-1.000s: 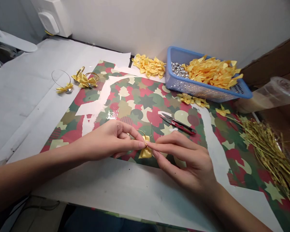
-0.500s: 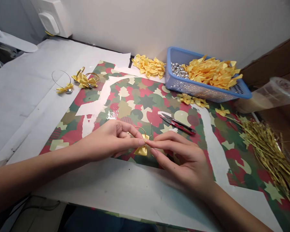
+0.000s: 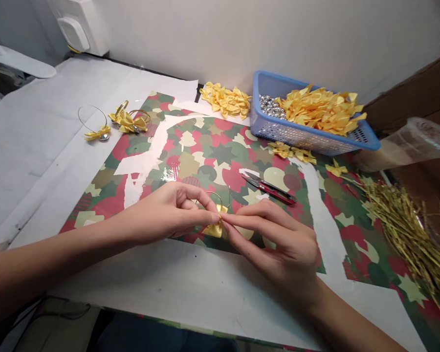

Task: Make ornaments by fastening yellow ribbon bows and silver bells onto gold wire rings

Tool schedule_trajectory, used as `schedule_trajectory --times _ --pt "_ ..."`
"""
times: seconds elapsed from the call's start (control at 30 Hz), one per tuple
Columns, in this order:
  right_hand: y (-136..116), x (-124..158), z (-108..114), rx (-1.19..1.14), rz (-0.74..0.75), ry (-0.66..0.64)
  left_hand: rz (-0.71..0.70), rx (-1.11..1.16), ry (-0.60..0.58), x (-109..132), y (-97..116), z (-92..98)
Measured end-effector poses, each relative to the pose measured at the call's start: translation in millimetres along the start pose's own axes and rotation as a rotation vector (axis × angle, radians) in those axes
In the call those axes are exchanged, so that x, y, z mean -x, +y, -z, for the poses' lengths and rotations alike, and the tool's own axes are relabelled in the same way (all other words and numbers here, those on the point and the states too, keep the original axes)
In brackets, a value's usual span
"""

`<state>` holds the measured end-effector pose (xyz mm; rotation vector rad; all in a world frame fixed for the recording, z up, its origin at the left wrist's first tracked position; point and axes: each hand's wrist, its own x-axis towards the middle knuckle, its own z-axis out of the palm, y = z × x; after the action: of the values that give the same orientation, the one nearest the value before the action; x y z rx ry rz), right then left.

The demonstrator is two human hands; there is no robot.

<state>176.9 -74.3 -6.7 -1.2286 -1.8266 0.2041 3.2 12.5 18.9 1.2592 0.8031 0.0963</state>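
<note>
Over the front of the patterned sheet, my left hand [image 3: 179, 210] pinches a yellow ribbon bow [image 3: 215, 230] between thumb and forefinger. A thin gold wire loop [image 3: 215, 194] rises behind the bow, partly hidden by the fingers. From the right, my right hand [image 3: 275, 234] meets it at the bow's middle, thumb and fingertips pressed together there. What those right fingertips grip is too small to make out. Beyond my right hand lie thread snips [image 3: 269, 188] with a red handle and dark blades.
A blue basket [image 3: 315, 139] holds yellow bows and silver bells. More bows [image 3: 225, 100] are piled beside it. Finished-looking bow loops [image 3: 130, 120] with bells lie at the left. On the right are a bundle of gold wire ties [image 3: 407, 234] and a clear plastic cup [image 3: 421, 144].
My right thumb has closed up against its forefinger at the bow; half a second ago it stood slightly apart. My left hand keeps its pinch in the same place.
</note>
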Motion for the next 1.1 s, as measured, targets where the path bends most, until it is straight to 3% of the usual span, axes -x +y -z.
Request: schedule_trajectory --times 0.13,0.23,0.7,1.1 --pt "-1.3 -0.6 -3.0 0.090 0.069 0.031 -0.010 -0.013 0.003 -0.5 -0.2 -0.7" --pt "-2.4 -0.2 -3.7 0.110 0.042 0.025 -0.008 -0.034 0.013 -0.2 0.1 -1.5" --pt "-1.6 -1.8 -1.8 -0.163 -0.341 -0.033 0.011 -0.071 0.024 -1.3 -0.5 -0.2" --pt "0.4 -2.7 -2.4 -0.276 -0.474 -0.082 -0.086 -0.389 0.113 2.8 0.6 -2.9"
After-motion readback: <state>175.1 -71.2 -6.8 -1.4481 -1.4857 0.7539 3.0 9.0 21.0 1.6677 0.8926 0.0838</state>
